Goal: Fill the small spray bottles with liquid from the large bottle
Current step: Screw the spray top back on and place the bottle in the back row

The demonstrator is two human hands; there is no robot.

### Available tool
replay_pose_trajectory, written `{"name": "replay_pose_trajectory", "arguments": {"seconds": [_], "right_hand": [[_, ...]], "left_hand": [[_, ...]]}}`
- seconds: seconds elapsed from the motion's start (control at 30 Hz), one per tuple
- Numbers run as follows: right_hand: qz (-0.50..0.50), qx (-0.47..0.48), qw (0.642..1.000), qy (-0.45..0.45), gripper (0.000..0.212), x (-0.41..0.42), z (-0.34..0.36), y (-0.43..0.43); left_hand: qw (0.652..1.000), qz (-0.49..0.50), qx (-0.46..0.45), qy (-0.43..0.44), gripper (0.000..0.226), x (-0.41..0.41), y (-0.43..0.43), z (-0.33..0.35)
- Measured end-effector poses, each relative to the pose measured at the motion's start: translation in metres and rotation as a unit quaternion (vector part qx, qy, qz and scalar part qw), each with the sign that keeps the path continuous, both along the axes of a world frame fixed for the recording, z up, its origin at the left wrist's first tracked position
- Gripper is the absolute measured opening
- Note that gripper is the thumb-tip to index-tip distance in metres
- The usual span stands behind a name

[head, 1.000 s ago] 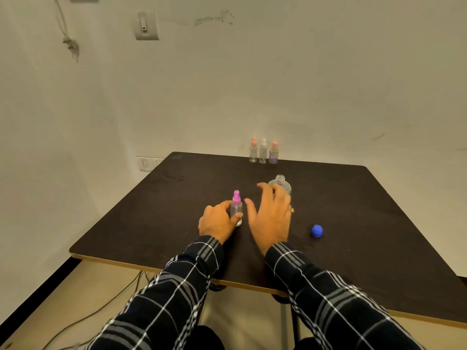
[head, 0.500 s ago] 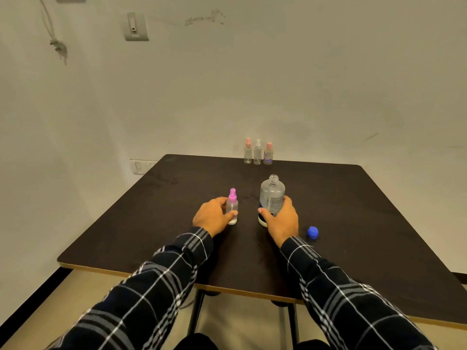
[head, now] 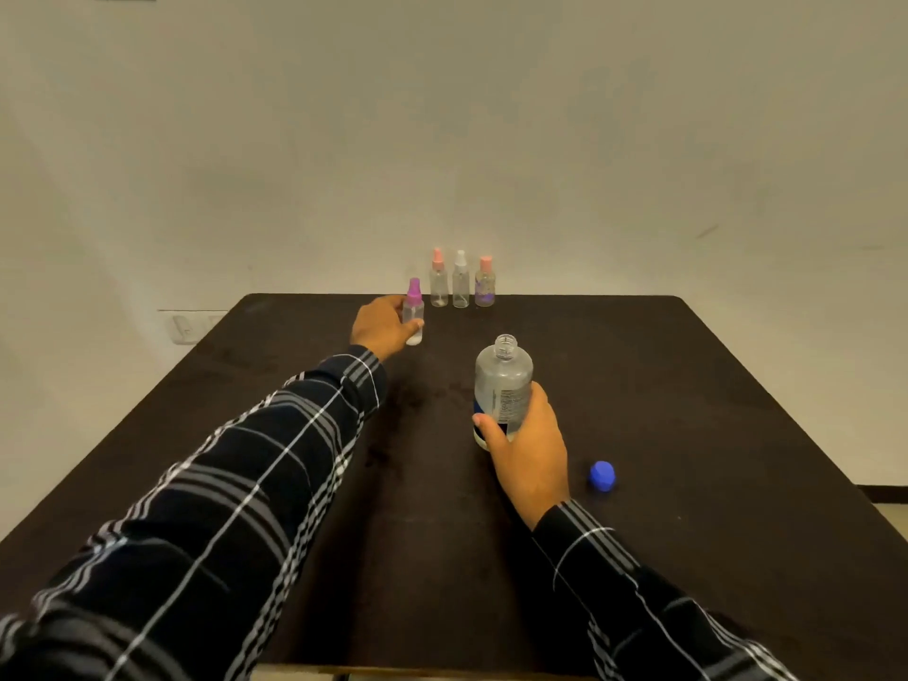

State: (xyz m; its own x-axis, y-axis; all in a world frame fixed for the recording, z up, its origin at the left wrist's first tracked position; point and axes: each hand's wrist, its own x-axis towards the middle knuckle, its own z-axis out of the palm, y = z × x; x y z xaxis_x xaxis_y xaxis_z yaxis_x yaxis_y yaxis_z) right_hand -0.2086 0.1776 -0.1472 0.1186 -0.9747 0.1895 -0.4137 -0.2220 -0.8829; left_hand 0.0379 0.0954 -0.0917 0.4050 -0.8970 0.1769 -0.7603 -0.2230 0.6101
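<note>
Head view: dark, matte surface [head: 688, 385] set against a plain pale wall [head: 442, 115], with a white wall socket [head: 186, 326] low on the left beyond its edge. Along the far edge, three small spray bottles [head: 460, 282] in a close upright row: pink top, white top, pink top, the rightmost tinted purplish. Just left of the row, left hand [head: 383, 326] gripping a fourth small spray bottle [head: 413, 312], clear with a purple top, upright; resting or lifted, impossible to tell. Nearer the middle, right hand [head: 528, 449] wrapped round the lower half of the large bottle [head: 503, 376]: clear, labelled, uncapped, upright. Right of that hand and apart from it, a blue cap [head: 602, 476] lying on the surface. Dark plaid sleeves [head: 275, 459] on both arms.
</note>
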Motion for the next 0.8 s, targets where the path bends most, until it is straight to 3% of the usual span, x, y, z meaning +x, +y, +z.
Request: {"name": "replay_pose_trajectory", "arguments": {"seconds": [0.43, 0.8], "right_hand": [[-0.031, -0.007, 0.999, 0.041, 0.060, 0.002, -0.013, 0.005], [-0.052, 0.022, 0.996, 0.063, 0.064, 0.004, -0.007, 0.010]], "left_hand": [[0.994, 0.094, -0.027, 0.058, 0.045, 0.029, -0.096, -0.021], [0.991, 0.122, -0.036, 0.043, 0.046, 0.035, -0.127, -0.032]]}}
